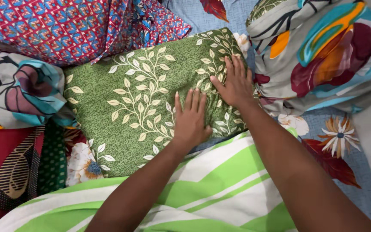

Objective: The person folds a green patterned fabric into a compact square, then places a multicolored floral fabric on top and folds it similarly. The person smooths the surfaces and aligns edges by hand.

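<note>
A green pillow [151, 99] printed with cream leaf sprigs lies across the middle of the bed. Both hands rest flat on its right half, palms down, holding nothing. The left hand [190, 120] lies near the pillow's lower edge, fingers together and straight. The right hand [235, 83] lies just beyond it toward the pillow's right end, fingers slightly spread; the two hands sit close together. Below the pillow spreads a green-and-white striped cloth [211, 189], under both forearms. Above the pillow's left part lies a red and blue patterned cloth [65, 25]. To the pillow's right sits a bundle of grey fabric with large coloured flowers [323, 51], on a blue floral bedsheet [344, 146].
</note>
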